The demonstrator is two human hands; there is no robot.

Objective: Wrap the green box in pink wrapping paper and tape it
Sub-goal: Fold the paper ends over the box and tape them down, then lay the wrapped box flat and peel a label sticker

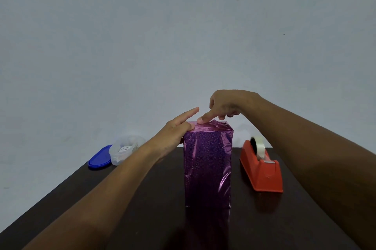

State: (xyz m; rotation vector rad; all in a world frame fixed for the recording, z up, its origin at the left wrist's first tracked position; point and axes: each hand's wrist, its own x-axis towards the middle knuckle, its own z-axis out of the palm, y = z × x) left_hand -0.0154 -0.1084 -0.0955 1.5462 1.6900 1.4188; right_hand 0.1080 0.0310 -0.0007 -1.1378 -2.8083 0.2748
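The wrapped box [208, 166] stands upright mid-table [142, 219]. Right of it, apart, sits the tape dispenser [261, 170]. Far left, at the table's back corner, a tub [124, 150] sits beside its lid [99, 157] (lid leftmost). Both hands touch the box's top.

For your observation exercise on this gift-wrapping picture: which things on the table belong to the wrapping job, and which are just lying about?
Part of the job:
- wrapped box, standing upright in pink paper
- red tape dispenser, right of the box
- left hand and right hand, fingers on the box top

Just lying about:
- clear plastic container
- blue lid beside it
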